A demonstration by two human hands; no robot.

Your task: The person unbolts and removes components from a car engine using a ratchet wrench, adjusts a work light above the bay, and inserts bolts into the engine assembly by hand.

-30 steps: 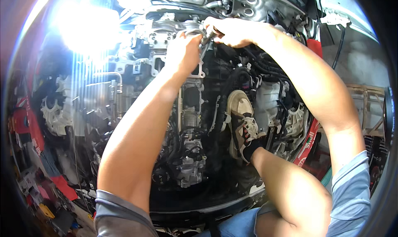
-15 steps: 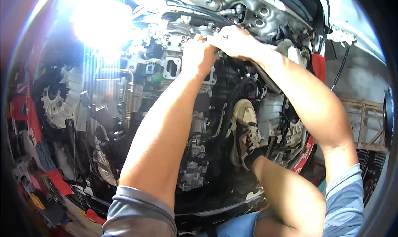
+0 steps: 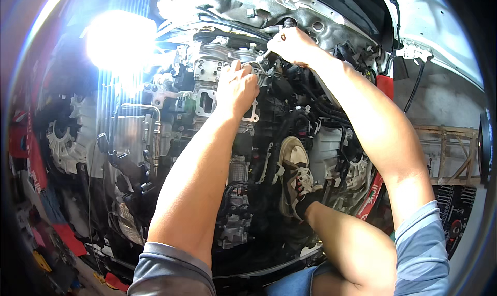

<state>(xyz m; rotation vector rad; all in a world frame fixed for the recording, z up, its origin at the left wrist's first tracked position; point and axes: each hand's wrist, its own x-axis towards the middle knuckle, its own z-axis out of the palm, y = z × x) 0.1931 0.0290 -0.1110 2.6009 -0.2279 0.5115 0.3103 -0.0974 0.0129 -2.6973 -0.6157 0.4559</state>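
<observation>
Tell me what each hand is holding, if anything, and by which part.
The bare right hand appears closed around the upper end of a slim, silvery metal rod, mostly hidden. Whether the left hand holds anything cannot be told.

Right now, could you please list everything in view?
engine: 1, silver and black, centre
bent pipe: 1, silver, left
lamp glare: 1, white, upper left
slim rod: 1, silver, in right hand
strut: 1, black, upper right
rack: 1, brown, far right
tool set: 1, silver-black, lower right
covers: several, red, both sides
clutter: uncounted, mixed, lower left
sleeves: 2, grey-blue, bottom corners
forearms: 2, bare, left and right
leg: 1, bare, lower right
shoe: 1, beige-black, right of centre
shorts: 1, blue, bottom
left hand: 1, bare, over engine
right hand: 1, bare, upper centre
</observation>
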